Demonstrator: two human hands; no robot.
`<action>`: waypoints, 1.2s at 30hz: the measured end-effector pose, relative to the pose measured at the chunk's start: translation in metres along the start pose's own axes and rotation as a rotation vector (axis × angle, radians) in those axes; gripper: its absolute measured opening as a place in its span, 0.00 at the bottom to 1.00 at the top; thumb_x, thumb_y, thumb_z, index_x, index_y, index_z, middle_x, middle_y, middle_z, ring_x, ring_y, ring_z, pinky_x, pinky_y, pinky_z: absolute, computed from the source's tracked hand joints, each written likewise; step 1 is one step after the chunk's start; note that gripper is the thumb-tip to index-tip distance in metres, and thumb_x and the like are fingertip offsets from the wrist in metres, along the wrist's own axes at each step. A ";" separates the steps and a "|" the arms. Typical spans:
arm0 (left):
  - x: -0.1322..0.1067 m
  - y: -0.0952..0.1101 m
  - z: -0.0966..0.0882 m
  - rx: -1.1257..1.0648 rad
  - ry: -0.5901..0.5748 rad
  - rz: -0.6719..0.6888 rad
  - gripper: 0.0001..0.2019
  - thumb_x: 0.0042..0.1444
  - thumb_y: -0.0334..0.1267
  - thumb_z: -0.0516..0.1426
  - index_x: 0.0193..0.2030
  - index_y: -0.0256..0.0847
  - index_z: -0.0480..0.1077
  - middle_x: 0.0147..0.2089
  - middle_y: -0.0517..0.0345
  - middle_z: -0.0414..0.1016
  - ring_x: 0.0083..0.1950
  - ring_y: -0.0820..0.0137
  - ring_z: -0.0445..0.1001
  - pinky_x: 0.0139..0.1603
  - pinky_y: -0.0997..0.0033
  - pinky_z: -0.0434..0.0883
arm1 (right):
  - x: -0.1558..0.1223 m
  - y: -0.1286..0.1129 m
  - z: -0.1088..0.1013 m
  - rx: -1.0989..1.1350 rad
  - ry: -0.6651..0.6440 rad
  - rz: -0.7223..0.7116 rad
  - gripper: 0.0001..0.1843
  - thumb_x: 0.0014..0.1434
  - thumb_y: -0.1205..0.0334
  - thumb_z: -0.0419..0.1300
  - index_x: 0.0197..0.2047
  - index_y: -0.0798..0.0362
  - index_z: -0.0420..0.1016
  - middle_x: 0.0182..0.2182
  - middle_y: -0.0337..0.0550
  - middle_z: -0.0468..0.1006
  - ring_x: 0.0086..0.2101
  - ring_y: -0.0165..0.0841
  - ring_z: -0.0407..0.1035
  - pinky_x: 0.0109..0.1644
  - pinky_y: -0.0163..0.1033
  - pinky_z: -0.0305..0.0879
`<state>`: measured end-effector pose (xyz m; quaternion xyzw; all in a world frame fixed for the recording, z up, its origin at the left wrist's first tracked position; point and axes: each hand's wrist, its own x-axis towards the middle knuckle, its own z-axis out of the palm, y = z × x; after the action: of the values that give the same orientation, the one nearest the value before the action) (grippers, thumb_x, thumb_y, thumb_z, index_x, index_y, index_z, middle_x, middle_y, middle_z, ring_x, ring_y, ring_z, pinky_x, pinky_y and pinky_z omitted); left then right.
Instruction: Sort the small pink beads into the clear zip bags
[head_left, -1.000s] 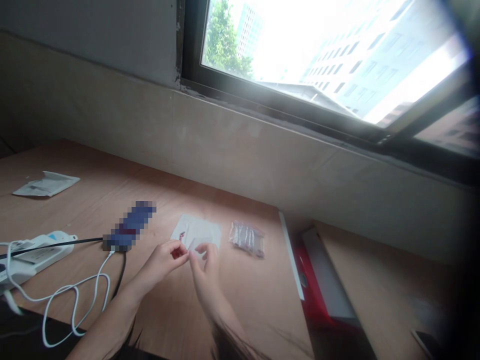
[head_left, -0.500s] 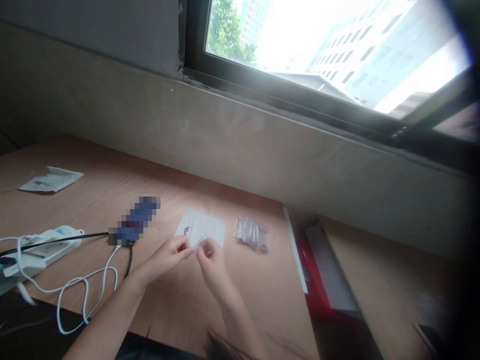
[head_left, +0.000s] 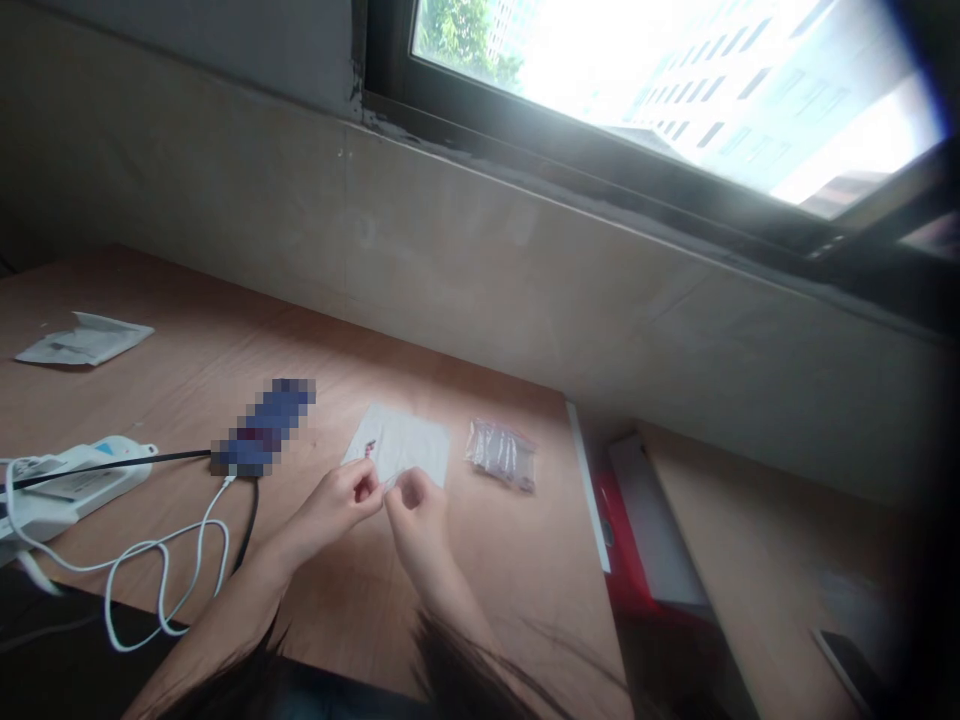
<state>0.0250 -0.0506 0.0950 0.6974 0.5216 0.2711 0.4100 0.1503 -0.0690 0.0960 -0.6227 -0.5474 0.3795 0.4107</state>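
My left hand point(head_left: 350, 494) is pinched shut, its fingertips over the near left edge of a thin white sheet point(head_left: 409, 440). Close beside it, my right hand point(head_left: 416, 505) is pinched too, the two sets of fingertips almost meeting. A faint pale line shows between them, too fine to name, and what the fingers hold is hidden. Small dark red bits point(head_left: 370, 449) lie on the sheet's left side. Just right of the sheet rests a clear plastic bag point(head_left: 501, 456) whose contents are unclear.
On the left are a blurred-out blue device point(head_left: 262, 428) with cables, a white power strip point(head_left: 82, 488), a looped white cable point(head_left: 161, 545) and a white packet point(head_left: 86, 340). Beyond the table's right edge sit a red object point(head_left: 626, 555) and another table point(head_left: 735, 530).
My hands have shifted slightly and the fingertips sit a little closer together, still pinched. The whole view has tilted slightly, moving the table things up and left.
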 end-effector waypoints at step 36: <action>-0.011 0.016 -0.033 -0.095 -0.164 0.014 0.26 0.46 0.38 0.55 0.54 0.47 0.53 0.57 0.56 0.57 0.58 0.63 0.53 0.57 0.62 0.52 | 0.021 0.001 0.001 0.358 -0.277 0.197 0.09 0.44 0.67 0.46 0.15 0.54 0.57 0.13 0.32 0.58 0.18 0.24 0.52 0.21 0.30 0.47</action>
<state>0.0026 -0.0538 0.1265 0.7007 0.4680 0.2406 0.4819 0.1521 -0.0483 0.0939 -0.5322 -0.4594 0.5904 0.3964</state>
